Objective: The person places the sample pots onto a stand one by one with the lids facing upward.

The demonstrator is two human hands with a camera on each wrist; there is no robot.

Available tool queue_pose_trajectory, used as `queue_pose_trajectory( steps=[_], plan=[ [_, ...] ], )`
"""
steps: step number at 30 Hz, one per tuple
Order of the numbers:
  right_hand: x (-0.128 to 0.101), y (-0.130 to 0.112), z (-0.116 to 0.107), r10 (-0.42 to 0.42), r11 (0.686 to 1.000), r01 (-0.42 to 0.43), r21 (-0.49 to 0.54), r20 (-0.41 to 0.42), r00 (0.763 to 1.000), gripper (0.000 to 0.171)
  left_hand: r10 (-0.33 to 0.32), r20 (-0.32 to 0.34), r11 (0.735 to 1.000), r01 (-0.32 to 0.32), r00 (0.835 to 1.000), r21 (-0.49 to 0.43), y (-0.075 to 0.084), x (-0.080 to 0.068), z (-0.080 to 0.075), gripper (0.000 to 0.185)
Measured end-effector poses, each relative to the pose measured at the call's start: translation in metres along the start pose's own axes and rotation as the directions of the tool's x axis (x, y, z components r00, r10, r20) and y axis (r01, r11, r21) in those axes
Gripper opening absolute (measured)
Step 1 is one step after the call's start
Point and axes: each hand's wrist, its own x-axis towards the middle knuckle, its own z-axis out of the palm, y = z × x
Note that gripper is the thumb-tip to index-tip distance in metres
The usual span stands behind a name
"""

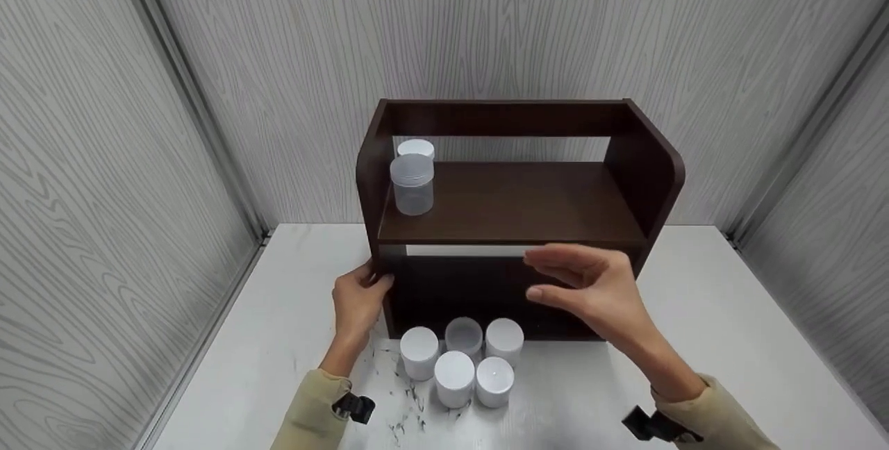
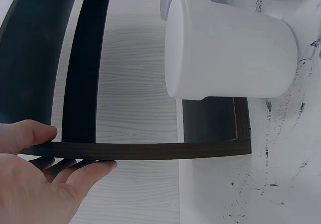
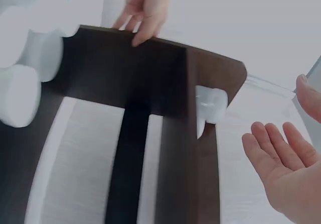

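Note:
A dark brown two-tier shelf (image 1: 514, 207) stands on the white table. My left hand (image 1: 358, 304) holds the edge of its left side panel; in the left wrist view the thumb lies inside the panel (image 2: 140, 151) and the fingers outside. My right hand (image 1: 597, 290) hovers before the shelf, holding nothing, with fingers and thumb apart. On the upper board's left end stand a translucent jar (image 1: 414, 189) and, behind it, a white-lidded jar (image 1: 416, 148). Several jars cluster at the shelf's front, including a white jar (image 1: 455, 377) and a translucent jar (image 1: 463, 335).
White wood-grain panels (image 1: 486, 26) rise behind and on both sides. Dark scuff marks (image 1: 413, 401) streak the white table (image 1: 292, 262) left of the jars. A black strap buckle (image 1: 354, 408) sits at the left sleeve, another buckle (image 1: 656, 426) at the right.

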Motion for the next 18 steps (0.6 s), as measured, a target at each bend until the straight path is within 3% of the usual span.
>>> queue_pose_trajectory(
  steps=[9, 18],
  plan=[
    [-0.035, 0.04, -0.014, 0.129, 0.992, -0.129, -0.012, 0.009, 0.992, 0.043, -0.011, -0.006, 1.0, 0.011, 1.0, 0.009, 0.001, 0.001, -0.002, 0.048],
    [-0.059, 0.076, -0.022, 0.268, 0.963, -0.269, -0.006, 0.063, 0.961, 0.045, 0.0, -0.004, 1.0, 0.0, 1.0, 0.011, 0.001, -0.001, -0.001, 0.048]
  ],
)
